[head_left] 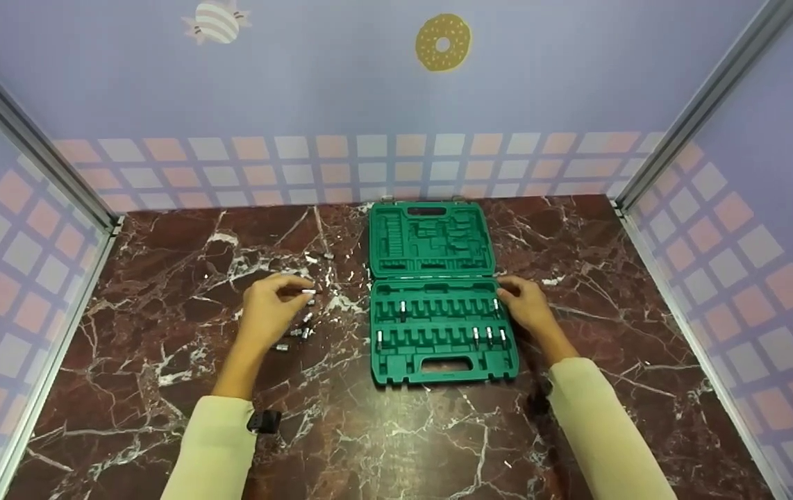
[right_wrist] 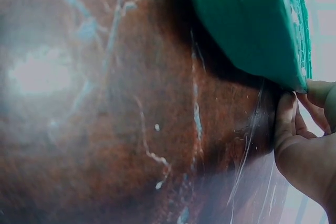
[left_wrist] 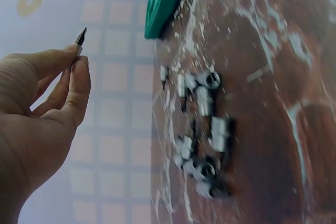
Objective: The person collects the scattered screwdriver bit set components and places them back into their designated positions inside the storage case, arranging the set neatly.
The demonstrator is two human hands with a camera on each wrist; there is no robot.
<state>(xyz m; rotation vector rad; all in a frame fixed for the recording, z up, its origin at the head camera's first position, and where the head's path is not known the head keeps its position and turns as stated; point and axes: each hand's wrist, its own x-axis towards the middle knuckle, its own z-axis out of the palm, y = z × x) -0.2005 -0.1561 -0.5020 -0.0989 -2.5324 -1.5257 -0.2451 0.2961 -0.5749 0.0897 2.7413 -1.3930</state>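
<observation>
Between thumb and fingertips, my left hand point(head_left: 268, 309) pinches a bit socket point(left_wrist: 80, 41) with a silver base and dark pointed tip. It is held above the marble-patterned table, left of the case. An open green tool case point(head_left: 400, 369) lies flat, its lid point(head_left: 431, 239) folded back toward the wall. My right hand point(head_left: 525, 302) grips the case's right edge near the hinge, thumb on the rim. Several bit sockets point(head_left: 489, 337) stand in the case's slots, mostly at the right. Loose bit sockets point(left_wrist: 205, 100) lie on the table below my left hand.
A patterned wall point(head_left: 341, 90) stands behind the case, with side panels at left and right. One loose bit socket point(head_left: 328, 256) lies apart, farther back near the lid. Dark marble-patterned table point(head_left: 369, 444) surrounds the case.
</observation>
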